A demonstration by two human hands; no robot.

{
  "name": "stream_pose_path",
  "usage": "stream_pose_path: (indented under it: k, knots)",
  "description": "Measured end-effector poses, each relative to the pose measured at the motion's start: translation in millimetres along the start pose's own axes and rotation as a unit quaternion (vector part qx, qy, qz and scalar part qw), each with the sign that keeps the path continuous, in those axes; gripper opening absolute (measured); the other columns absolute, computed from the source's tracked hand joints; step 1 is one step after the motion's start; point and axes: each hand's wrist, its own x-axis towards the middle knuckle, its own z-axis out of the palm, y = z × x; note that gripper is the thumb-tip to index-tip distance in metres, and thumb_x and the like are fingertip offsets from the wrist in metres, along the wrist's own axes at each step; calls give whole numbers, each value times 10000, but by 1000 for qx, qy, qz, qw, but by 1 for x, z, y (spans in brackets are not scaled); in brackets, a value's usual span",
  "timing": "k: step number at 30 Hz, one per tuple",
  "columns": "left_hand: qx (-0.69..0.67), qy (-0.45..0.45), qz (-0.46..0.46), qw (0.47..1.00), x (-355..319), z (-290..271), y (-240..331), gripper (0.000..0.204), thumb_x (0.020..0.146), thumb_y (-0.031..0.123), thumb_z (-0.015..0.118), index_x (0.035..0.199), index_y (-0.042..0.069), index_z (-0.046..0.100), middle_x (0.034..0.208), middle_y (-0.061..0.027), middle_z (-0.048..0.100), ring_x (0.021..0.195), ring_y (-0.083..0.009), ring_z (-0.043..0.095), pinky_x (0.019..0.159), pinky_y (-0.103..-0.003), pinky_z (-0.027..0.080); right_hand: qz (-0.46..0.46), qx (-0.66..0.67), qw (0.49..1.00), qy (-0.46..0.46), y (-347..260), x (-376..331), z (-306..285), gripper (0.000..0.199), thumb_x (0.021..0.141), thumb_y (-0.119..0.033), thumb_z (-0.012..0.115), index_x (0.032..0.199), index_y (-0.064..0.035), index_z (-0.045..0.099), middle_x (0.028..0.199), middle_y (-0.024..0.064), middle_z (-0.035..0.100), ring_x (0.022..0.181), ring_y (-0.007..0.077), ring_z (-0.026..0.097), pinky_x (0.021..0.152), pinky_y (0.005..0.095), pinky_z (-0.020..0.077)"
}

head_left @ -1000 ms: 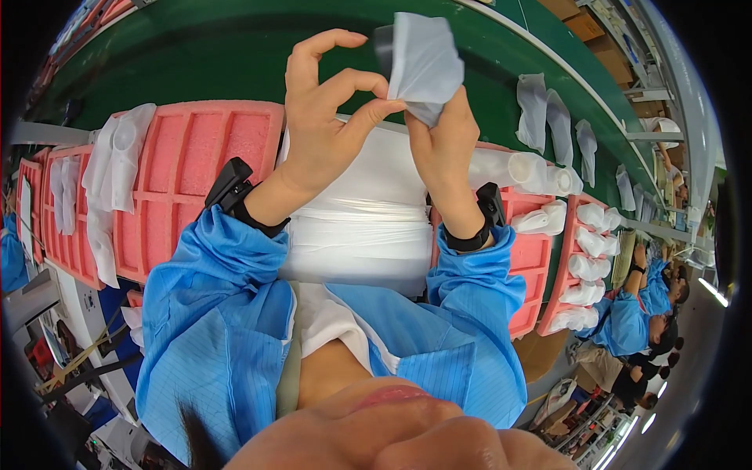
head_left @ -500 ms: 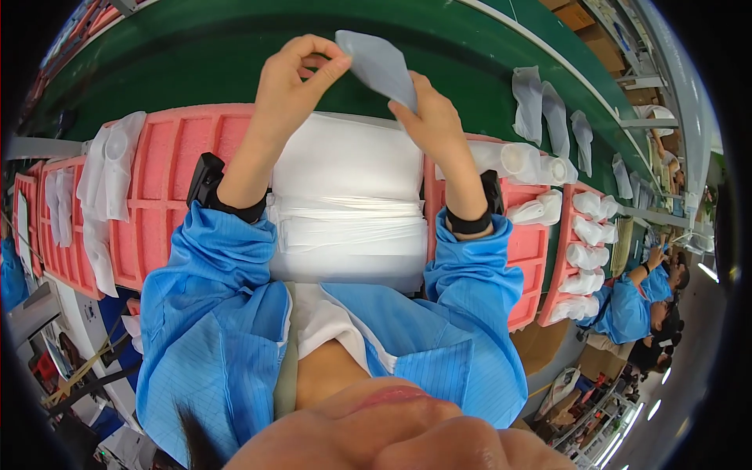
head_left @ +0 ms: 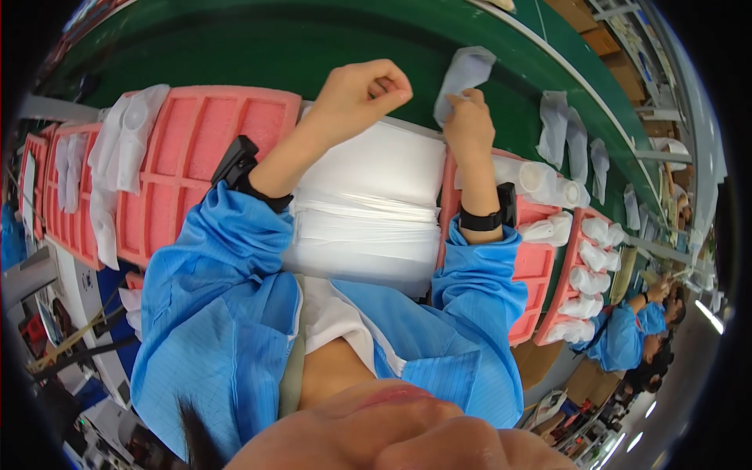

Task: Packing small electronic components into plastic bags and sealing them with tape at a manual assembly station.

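Pinching a bag in the right hand, over or on the bench; holding the left hand loosely curled near the stack, cannot tell whether fully pressed together.

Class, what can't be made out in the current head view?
In the head view:
Anything inside the frosted bag at the right hand: clouded by its film.
Left hand's palm: behind its curled fingers.
Left pink tray's near right corner: behind the blue sleeve.
Anything the co-worker handles: too small.
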Motion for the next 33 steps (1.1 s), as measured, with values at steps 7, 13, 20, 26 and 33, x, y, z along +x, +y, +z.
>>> stream_pose_path:
  k: [7, 13, 20, 26, 33]
  knots:
    - [24, -24, 7, 999, -2, 13, -15, 94, 813, 116, 666, 851, 40, 626, 722, -36, 630, 655, -98, 594, 605, -223, 469, -98, -13, 975, 199, -14, 11, 4, 249, 689, 3, 627, 930, -39, 676, 1155, 147, 573, 940, 302, 603, 720, 389, 511]
    - [183, -128, -46, 974, -9, 27, -41, 129, 763, 186, 678, 740, 70, 625, 652, -62, 624, 628, -198, 607, 579, -317, 468, -97, 282, 953, -56, -35, 3, 12, 184, 712, -12, 595, 884, -37, 655, 822, 129, 655, 689, 279, 634, 623, 363, 494]
    - [265, -198, -51, 943, -16, 33, -46, 181, 746, 221, 658, 641, 83, 607, 634, -78, 612, 638, -281, 602, 575, -401, 454, -126, 256, 950, -126, -33, 0, 24, 175, 724, -13, 579, 883, -44, 646, 715, 123, 645, 636, 244, 619, 591, 328, 477]
    - [266, -192, -65, 942, -15, 30, -47, 180, 739, 233, 663, 644, 91, 610, 645, -78, 618, 654, -275, 609, 575, -398, 457, -138, 264, 946, -127, -33, 2, 27, 199, 719, 25, 568, 902, -21, 631, 699, 114, 640, 576, 181, 601, 557, 278, 460]
    - [299, -163, -41, 939, -14, 34, -50, 148, 746, 238, 656, 664, 116, 636, 701, -84, 648, 710, -287, 631, 616, -407, 479, -139, 296, 937, -122, -33, 3, 27, 173, 714, -3, 586, 876, -44, 629, 730, 145, 640, 651, 296, 623, 598, 359, 478]
